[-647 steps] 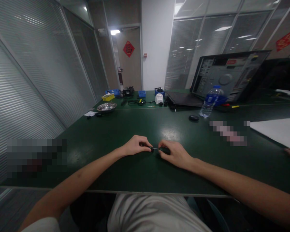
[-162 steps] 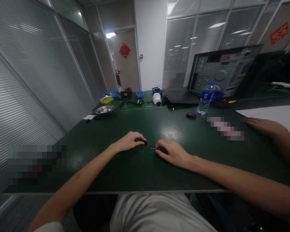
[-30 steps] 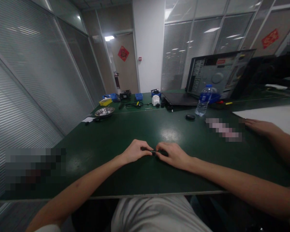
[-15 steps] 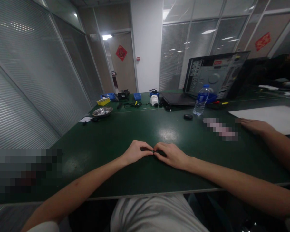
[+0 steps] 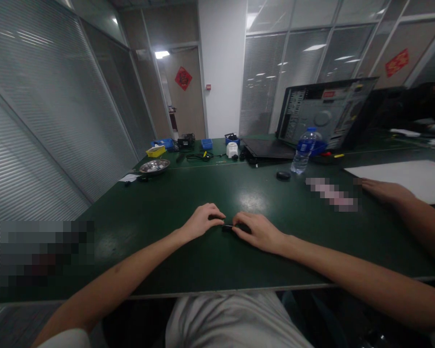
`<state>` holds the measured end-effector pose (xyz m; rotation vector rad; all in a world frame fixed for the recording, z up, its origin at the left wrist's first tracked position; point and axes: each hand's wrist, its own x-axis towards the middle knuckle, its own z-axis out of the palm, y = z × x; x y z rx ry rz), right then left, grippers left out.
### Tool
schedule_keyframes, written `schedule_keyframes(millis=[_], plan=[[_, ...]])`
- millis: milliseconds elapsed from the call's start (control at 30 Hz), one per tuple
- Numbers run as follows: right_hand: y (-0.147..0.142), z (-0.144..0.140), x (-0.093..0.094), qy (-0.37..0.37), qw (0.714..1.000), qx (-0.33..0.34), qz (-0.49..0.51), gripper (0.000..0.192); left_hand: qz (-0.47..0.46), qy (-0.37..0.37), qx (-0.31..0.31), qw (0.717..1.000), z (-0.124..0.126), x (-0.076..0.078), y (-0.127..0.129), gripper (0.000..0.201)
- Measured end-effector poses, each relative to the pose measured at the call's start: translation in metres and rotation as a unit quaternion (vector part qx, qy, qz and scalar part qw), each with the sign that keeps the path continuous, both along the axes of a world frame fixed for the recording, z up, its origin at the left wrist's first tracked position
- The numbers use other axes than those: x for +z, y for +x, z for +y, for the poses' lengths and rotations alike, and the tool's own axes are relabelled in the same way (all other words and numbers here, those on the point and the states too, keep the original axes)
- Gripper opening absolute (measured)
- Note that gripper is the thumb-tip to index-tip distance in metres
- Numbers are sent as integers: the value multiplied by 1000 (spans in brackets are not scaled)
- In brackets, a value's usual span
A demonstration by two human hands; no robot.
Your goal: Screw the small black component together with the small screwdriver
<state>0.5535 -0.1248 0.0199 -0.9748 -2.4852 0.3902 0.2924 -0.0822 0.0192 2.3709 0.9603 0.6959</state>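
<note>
A: Head view, the only one. Both hands rest on the green tabletop point(image 5: 148, 212), near its front edge. The left hand point(image 5: 203, 223) is curled shut over a small dark part point(image 5: 215, 218), fingers wrapped around it. The right hand point(image 5: 258, 231) is closed on a small black tool handle point(image 5: 243, 226). Between them a short dark tip point(image 5: 226, 227) shows.

B: What has changed?

A: Half a second ago the fingertips met with almost nothing visible between them. Now the hands sit a little apart and the dark tip shows in the gap. Some seconds back they were well apart, the tool's thin shaft bare.

B: So what does that mean?

A: I judge that the two pieces are being worked together and apart, and are joined or nearly joined here (the picture is too dim to say whether they are seated).

B: And around them?

A: Another person's hand point(image 5: 384, 190) lies flat at the right, beside a white sheet point(image 5: 409, 179). Farther back stand a water bottle point(image 5: 302, 155), an open computer case point(image 5: 326, 112) and a metal bowl point(image 5: 154, 166).
</note>
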Motion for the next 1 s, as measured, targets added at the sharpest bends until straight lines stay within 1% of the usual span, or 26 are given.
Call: schedule_keyframes(millis=[100,200,333,400,500,600,667,767,867,933,1000], plan=[[2,2,0,7,1000,-7,23,16,-1,-16,-5,1000,-8,7,0,25],[3,2,0,11,998,-23,57,15,-14,6,-19,1000,-18,13,3,28],[3,2,1,12,996,-26,89,12,-20,23,-43,999,-27,12,12,28],[3,2,0,13,996,-23,90,12,-24,24,-38,999,-28,8,15,27],[4,3,-1,14,996,-23,88,12,-29,26,-27,999,-24,6,13,17],[4,3,-2,16,996,-28,86,13,-24,24,-33,999,-20,8,7,14],[4,3,-1,16,996,-30,83,14,-4,16,-35,999,-17,12,2,16],[4,2,0,16,996,-30,80,14,37,9,-20,999,-9,17,-5,19],[3,2,2,18,996,-30,80,14,48,-4,12,999,9,17,-22,21],[4,1,2,14,996,-31,80,14,33,-21,54,998,28,13,-42,23],[4,1,2,11,996,-30,81,14,15,-31,121,992,52,7,-71,27]])
